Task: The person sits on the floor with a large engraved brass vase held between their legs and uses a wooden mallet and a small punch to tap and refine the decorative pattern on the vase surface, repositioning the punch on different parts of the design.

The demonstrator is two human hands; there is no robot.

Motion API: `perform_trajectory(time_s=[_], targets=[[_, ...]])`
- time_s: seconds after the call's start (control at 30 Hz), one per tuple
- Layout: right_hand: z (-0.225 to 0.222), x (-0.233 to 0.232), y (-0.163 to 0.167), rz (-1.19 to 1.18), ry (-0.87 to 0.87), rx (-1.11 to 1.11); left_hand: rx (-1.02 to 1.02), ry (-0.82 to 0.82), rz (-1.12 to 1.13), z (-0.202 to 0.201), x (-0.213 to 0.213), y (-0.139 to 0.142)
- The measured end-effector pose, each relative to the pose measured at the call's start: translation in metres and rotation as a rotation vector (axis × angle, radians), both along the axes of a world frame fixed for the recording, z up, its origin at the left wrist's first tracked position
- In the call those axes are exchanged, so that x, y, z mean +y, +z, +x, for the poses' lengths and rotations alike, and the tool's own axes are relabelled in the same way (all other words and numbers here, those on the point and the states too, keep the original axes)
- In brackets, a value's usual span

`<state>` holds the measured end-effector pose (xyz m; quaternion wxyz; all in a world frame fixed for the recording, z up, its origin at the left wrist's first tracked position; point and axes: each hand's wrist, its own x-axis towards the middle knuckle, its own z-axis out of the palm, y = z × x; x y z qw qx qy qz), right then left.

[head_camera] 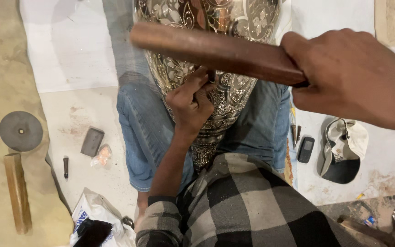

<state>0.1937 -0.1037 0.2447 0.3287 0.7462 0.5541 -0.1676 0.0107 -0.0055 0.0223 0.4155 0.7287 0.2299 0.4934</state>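
A large engraved metal vase [216, 27] with floral patterns lies between my knees, resting on my blue jeans [147, 132]. My left hand [192, 101] presses a small dark chisel [211, 75] against the vase's surface. My right hand [350, 75] grips a brown wooden mallet [216, 51], raised across the vase above the chisel. The mallet is blurred.
On the floor at left lie a round grey disc [21, 131], a wooden block [17, 192], a dark small tool [66, 167], a grey stone [92, 142] and a plastic bag [98, 219]. At right are a small phone [305, 149], punches [295, 135] and a cap [344, 151].
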Motion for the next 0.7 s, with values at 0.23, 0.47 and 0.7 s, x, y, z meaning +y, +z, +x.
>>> perform_trajectory(time_s=[0.23, 0.47, 0.7], targets=[[0.005, 0.000, -0.005, 0.096, 0.060, 0.057, -0.007, 0.015, -0.008, 0.001, -0.003, 0.004], [-0.001, -0.009, -0.009, 0.270, -0.029, 0.235, -0.045, -0.018, 0.016, 0.001, 0.000, 0.005], [0.007, -0.021, -0.030, 0.560, -0.317, 0.653, 0.087, -0.071, 0.183, 0.000, 0.016, 0.001]])
